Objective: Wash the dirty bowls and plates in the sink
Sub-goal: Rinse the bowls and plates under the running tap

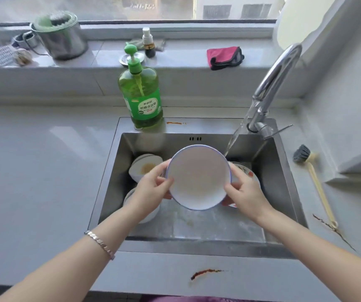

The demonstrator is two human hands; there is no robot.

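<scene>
both hands hold the white bowl (199,179) up over the sink (272,171), with its open side tipped toward the person. the left hand (151,189) grips its left rim and the right hand (246,194) grips its right rim. the water (236,134) from the tap (277,73) falls just past the bowl's far right edge, nearer the right hand. the green soap bottle (141,94) has chinese words that look like 柠檬洗洁精.

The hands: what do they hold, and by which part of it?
Both hold one white bowl with a blue rim, by its rim: the left hand on the left edge, the right hand on the right edge, thumbs inside.
</scene>
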